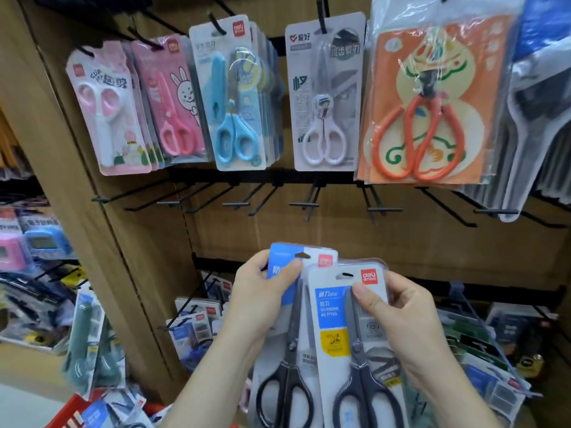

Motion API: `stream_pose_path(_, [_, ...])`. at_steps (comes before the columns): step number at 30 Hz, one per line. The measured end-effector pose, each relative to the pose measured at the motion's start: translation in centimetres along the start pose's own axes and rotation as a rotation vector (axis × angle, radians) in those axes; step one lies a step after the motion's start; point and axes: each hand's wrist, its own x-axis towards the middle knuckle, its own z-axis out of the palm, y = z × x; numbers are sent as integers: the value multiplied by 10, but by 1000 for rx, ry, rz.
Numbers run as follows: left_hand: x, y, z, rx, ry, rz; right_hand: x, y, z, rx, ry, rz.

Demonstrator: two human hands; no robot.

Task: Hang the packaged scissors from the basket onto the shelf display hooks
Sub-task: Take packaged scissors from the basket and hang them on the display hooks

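My left hand [262,291] grips a blue-and-white pack of black-handled scissors [290,350] by its top left corner, thumb near the hang hole. My right hand [392,316] pinches a second, similar pack [346,341] that overlaps the first on its right side. Both packs are held upright below a row of bare black display hooks [304,204]. The red basket [74,413] shows at the bottom left with more packaged scissors [102,412] in it.
Above the bare hooks hang pink scissors [105,109], rabbit-print pink scissors [173,100], blue scissors [234,97], white scissors [324,94] and orange scissors [426,100]. Lower hooks [197,316] carry more packs behind my hands. A side shelf [34,242] holds other goods.
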Motion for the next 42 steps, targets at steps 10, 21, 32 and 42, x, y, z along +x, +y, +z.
stream_pose_path(10, [37,15,30,-31,166,59,5,0,-16,-82,144,-102])
stream_pose_path(21, [50,14,25,-44,109,-8,-1,0,-21,-134,117,-117])
stream_pose_path(32, [79,1,34,129,71,-10,-8,-12,-29,-118,52,-150])
stream_pose_path(42, [56,-4,24,119,214,43,-6,-2,-13,91,101,9])
